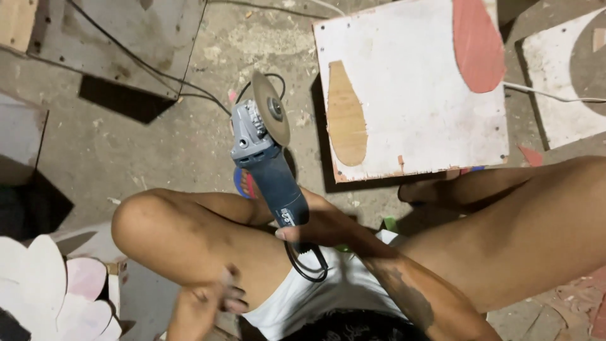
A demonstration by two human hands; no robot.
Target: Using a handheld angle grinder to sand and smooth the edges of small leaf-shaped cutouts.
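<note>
Gripping angle grinder point(268, 158) at rear: right hand point(322, 224), fingers closed; long axis runs forward, disc farthest. Left hand point(208, 297) blurred, fingers unclear.

The person's arms are bare to the lower edge of the frame, with no sleeves, gloves, watch or rings visible. The right forearm, at lower centre right, carries a dark patchy smudge or marking along its upper side. The left hand point(211, 297), at lower left, is blurred. The right hand point(322, 227) sits near the centre. Both legs are bare at the knees and thighs. White shorts point(328, 290) show at bottom centre, between the thighs.
</note>
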